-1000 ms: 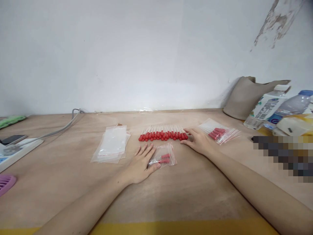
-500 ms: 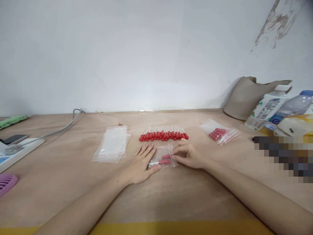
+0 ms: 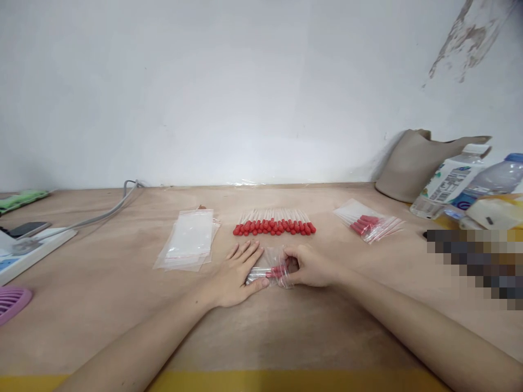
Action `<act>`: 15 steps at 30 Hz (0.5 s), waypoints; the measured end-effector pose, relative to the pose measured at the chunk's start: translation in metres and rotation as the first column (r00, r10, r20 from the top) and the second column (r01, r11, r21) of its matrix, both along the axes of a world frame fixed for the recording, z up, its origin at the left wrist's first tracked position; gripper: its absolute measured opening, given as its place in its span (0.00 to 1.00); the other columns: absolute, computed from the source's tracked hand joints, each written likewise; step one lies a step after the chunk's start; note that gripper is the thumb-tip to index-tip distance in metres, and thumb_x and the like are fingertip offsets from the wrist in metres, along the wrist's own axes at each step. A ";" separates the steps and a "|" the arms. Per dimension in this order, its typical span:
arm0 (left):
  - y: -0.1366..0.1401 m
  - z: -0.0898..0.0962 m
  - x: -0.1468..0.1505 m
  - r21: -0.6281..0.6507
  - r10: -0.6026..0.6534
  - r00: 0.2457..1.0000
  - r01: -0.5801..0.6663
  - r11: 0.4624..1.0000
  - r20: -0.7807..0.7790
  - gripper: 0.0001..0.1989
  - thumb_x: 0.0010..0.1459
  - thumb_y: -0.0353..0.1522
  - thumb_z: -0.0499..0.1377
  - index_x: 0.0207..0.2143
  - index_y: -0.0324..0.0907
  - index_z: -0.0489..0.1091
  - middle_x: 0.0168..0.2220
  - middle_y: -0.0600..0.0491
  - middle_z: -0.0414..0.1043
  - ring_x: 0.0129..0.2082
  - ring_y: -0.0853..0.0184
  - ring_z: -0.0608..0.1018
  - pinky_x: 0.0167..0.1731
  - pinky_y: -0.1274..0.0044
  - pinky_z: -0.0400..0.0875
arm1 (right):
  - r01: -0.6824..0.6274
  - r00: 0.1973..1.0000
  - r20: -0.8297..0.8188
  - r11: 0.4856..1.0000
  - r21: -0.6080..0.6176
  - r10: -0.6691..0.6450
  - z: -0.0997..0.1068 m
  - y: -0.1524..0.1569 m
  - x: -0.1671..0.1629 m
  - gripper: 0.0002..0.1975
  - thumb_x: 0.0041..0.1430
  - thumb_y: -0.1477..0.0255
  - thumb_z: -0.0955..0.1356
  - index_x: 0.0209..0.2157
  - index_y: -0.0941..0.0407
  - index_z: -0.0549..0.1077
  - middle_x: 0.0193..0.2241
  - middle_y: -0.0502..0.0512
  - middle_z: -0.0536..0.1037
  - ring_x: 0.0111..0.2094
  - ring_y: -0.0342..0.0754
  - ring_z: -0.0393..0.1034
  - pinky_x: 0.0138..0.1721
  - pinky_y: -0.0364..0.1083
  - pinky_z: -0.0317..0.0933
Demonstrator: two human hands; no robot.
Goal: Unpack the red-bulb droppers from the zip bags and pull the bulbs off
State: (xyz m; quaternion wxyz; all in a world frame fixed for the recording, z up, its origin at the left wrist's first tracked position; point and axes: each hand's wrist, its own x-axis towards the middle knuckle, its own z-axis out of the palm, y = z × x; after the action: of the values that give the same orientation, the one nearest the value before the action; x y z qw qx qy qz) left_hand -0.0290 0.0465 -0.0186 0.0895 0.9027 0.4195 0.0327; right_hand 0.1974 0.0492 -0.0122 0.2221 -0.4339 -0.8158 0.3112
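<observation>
A clear plastic zip bag [image 3: 272, 256] lies on the table between my hands, with red-ended sticks [image 3: 275, 271] inside it. My left hand [image 3: 240, 273] rests flat with fingers spread, pressing on the bag's left part. The fingers of my right hand [image 3: 308, 265] pinch the bag's right end, which is crumpled and lifted a little. Just beyond is a row of many red-tipped sticks [image 3: 273, 226], their pale shafts pointing toward the wall. Left of them lies a stack of flat clear bags [image 3: 190, 234]. At the right sits a pile of bags with red-ended sticks [image 3: 365, 223].
A grey cable [image 3: 102, 215] runs to a white power strip [image 3: 44, 250] at the left, near a phone [image 3: 30, 230] and a purple plastic item [image 3: 14, 304]. On the right stand a beige container [image 3: 402, 166] and plastic bottles [image 3: 449, 179]. A wall rises behind the table.
My right hand has moved slightly left and folded the bag's right end up and inward, bunching it around the red ends. My left hand stays flat in place.
</observation>
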 end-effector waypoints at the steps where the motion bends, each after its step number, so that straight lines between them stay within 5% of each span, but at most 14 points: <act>1: 0.000 0.000 0.000 0.000 0.000 1.000 0.000 1.000 0.004 0.35 0.57 0.53 0.39 0.62 0.46 0.37 0.63 0.53 0.31 0.62 0.58 0.37 0.59 0.64 0.37 | 0.010 1.000 -0.028 0.999 -0.031 -0.011 0.000 -0.001 -0.001 0.11 0.39 0.69 0.72 0.25 0.57 0.68 0.20 0.45 0.67 0.21 0.38 0.58 0.21 0.38 0.51; 7: 0.000 0.000 -0.001 0.004 -0.003 1.000 0.003 1.000 0.006 0.35 0.57 0.52 0.39 0.62 0.46 0.37 0.63 0.53 0.32 0.62 0.58 0.38 0.59 0.64 0.37 | -0.020 0.952 -0.300 0.961 -0.276 -0.066 -0.002 -0.001 -0.002 0.11 0.38 0.75 0.71 0.25 0.58 0.64 0.17 0.43 0.66 0.20 0.37 0.59 0.20 0.37 0.53; 15: 0.002 -0.001 -0.004 0.012 -0.031 0.999 0.031 0.999 -0.026 0.36 0.57 0.52 0.40 0.62 0.46 0.35 0.63 0.52 0.28 0.62 0.57 0.38 0.59 0.64 0.37 | -0.043 0.865 -0.449 0.857 -0.513 -0.226 -0.005 0.009 0.030 0.16 0.33 0.75 0.74 0.26 0.59 0.66 0.22 0.47 0.74 0.23 0.39 0.68 0.26 0.40 0.61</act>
State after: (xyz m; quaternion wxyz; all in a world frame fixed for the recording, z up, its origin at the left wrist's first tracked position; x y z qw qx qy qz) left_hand -0.0334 0.0480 -0.0199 0.0789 0.9100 0.4065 0.0222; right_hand 0.2274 0.0582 -0.0177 0.3159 -0.4223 -0.5982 0.6033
